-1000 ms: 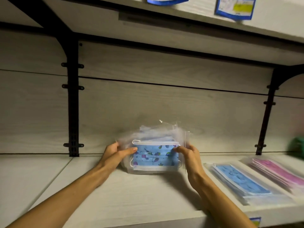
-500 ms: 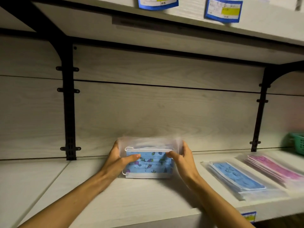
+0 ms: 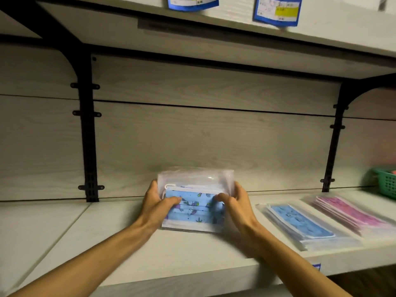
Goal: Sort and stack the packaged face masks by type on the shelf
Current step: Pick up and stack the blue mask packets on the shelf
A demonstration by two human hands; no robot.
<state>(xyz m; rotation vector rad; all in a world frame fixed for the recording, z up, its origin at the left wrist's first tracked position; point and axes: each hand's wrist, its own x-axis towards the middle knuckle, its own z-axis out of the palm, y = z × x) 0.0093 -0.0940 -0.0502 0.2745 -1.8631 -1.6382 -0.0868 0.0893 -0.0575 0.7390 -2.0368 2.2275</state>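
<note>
**Both hands on the patterned mask bundle at the middle of the shelf**

Your left hand [image 3: 157, 205] grips the left end of a bundle of packaged masks [image 3: 196, 207], thumb laid across the front of the top pack and the other fingers wrapped round behind. Your right hand [image 3: 236, 203] does the same on the right end, thumb pressed onto the blue front, fingers curled behind the clear plastic. So both hands are clamped on the same bundle, one at each side.

The bundle holds light-blue masks printed with small coloured figures, each in a clear bag. It stands tilted, its bottom edge down on the shelf [image 3: 120, 243] and its top leaning back toward the pale wood-grain back panel [image 3: 203, 138]; whether it touches the panel you cannot tell.

To your right, near the bundle but apart from it, a flat stack of blue masks [image 3: 300, 224] in clear bags lies on the same shelf. Just beside that, further right, lies a flat stack of pink masks [image 3: 351, 213]. At the far right edge a green mesh basket [image 3: 385, 182] shows in part.

Black brackets [image 3: 89, 133] stand against the panel on the left and right. On the front edge of the upper shelf [image 3: 342, 24] hang two blue-bordered labels [image 3: 277, 10]; their print is too blurred to read.
</note>
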